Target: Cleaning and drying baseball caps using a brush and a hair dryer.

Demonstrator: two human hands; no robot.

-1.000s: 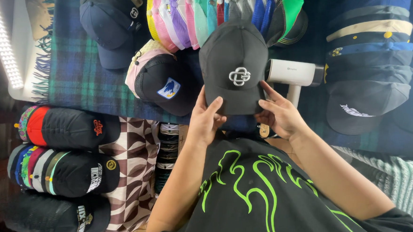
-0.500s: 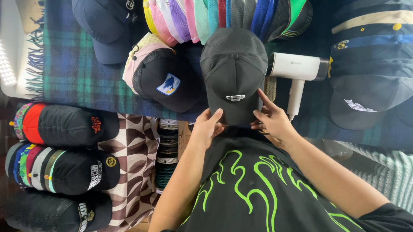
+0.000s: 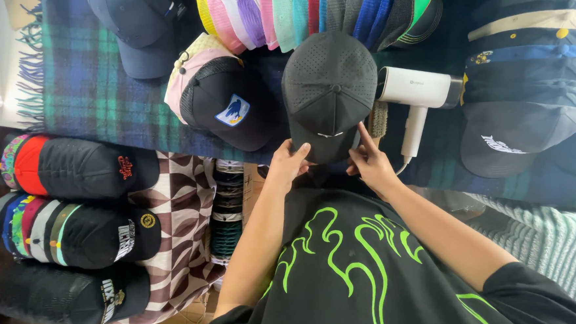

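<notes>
Nearest: black shirt w/ green flame print [image 3: 346,271]. Above it, left hand [image 3: 287,165] & right hand [image 3: 367,164] meet at the brim of a dark perforated cap [image 3: 329,91]; fingers [image 3: 299,152] of both pinch the brim edge, right index raised along its side. Cap lies crown-away on the plaid blanket [image 3: 87,93], looks nearly set down but not released. Just right: white hair dryer [image 3: 416,93]. Left: rolled cap stacks [image 3: 71,170]. Farthest: row of coloured caps [image 3: 319,9] along the top.
</notes>
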